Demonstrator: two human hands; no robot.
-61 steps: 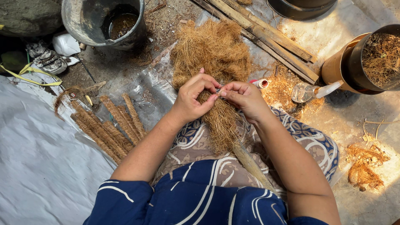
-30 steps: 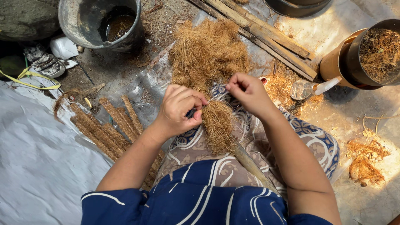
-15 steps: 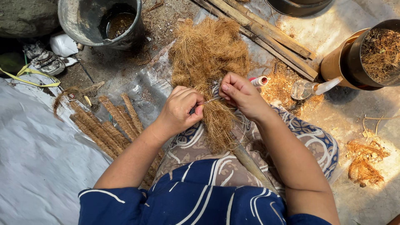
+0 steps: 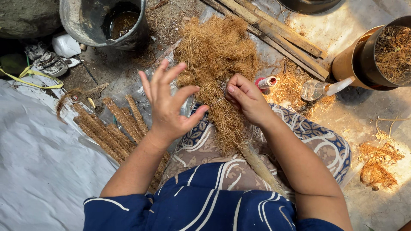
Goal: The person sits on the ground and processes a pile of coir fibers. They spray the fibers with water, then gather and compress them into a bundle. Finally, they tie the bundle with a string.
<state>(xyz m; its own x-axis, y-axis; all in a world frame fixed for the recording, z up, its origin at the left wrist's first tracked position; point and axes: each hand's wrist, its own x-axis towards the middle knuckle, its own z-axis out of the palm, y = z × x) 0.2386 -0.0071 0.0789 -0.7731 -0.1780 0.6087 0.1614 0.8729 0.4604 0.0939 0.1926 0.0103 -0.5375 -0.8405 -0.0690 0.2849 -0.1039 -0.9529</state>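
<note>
Seen from the head camera, a left hand (image 4: 168, 106) is spreading its fingers beside a coir bundle (image 4: 218, 72) on the lap, while the right hand (image 4: 247, 99) is pinching its fibres. Beyond the bundle, a grey bucket (image 4: 92, 25) is holding dark liquid.

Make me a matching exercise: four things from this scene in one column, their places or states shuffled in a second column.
1. left hand
2. right hand
3. grey bucket
4. fibre-wrapped sticks

a. lying side by side on the ground
b. fingers spread open
c. pressing on the coir bundle
d. top left, dark liquid inside

Pairs: 1-b, 2-c, 3-d, 4-a
</note>
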